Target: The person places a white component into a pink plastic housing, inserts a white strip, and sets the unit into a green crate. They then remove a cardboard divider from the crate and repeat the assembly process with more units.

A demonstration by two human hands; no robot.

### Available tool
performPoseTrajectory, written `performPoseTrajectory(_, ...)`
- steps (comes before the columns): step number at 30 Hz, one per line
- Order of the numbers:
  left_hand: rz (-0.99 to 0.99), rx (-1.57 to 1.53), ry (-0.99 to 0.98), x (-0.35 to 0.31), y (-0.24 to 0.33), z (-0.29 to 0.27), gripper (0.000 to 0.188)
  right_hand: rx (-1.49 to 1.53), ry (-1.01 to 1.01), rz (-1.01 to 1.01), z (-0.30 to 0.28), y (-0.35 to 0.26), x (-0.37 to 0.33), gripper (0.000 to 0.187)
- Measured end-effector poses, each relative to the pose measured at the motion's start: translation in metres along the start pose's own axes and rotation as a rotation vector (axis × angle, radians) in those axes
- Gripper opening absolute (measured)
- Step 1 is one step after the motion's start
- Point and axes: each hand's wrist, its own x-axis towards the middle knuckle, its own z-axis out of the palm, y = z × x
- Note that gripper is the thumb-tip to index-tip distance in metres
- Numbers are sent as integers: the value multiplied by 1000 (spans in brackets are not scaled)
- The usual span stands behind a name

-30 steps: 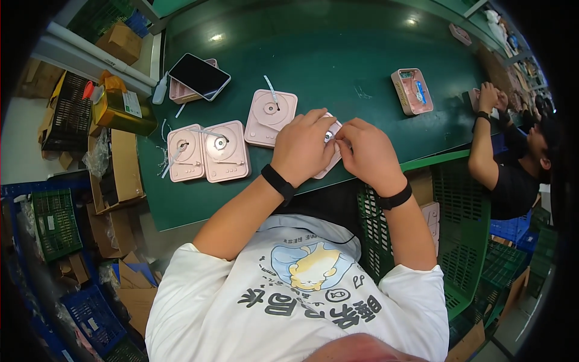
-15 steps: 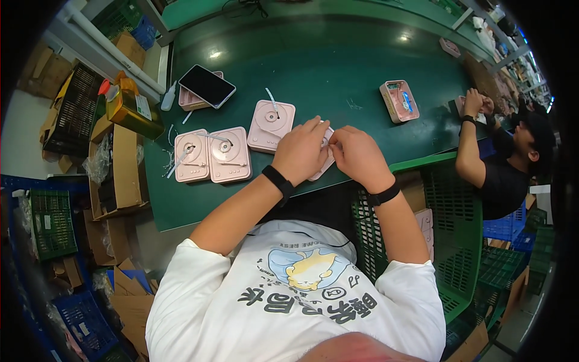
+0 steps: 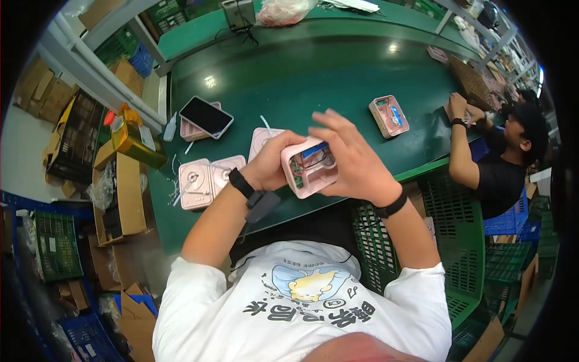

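My left hand (image 3: pixel 271 161) grips the left side of a small pink plastic casing (image 3: pixel 318 183) shaped like a toy record player. The casing is tilted with its hollow underside toward me, showing a green circuit board, wires and a blue part. Against its right side rests my right hand (image 3: pixel 365 166), fingers stretched and spread over the far edge, partly blurred. Just behind my left hand lies another pink casing (image 3: pixel 260 140), partly hidden. Two more casings, one a pink turntable casing (image 3: pixel 194 196), lie face up to the left with pale strips on them.
A phone (image 3: pixel 206 117) lies on a pink box, beside a small bottle (image 3: pixel 170 128). An open pink casing (image 3: pixel 389 117) sits to the right on the green table (image 3: pixel 289 72). A green crate (image 3: pixel 449 235) is at my right; a co-worker (image 3: pixel 476 145) sits beyond.
The casing in my hands has been lifted and turned from the table so its open underside shows. My right fingers have spread out. The whole view has shifted slightly.
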Motion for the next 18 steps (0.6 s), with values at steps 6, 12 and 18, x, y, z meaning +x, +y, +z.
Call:
performPoseTrajectory(6,20,528,110,-1,12,-29,80,-72,-304,676,-7,94,-2,104)
performPoseTrajectory(12,252,1914,189,-36,12,-48,137,-666,-287,659,10,164,-31,98)
performPoseTrajectory(18,206,1637,67,-11,16,-62,152,-707,-206,932,21,162,14,80)
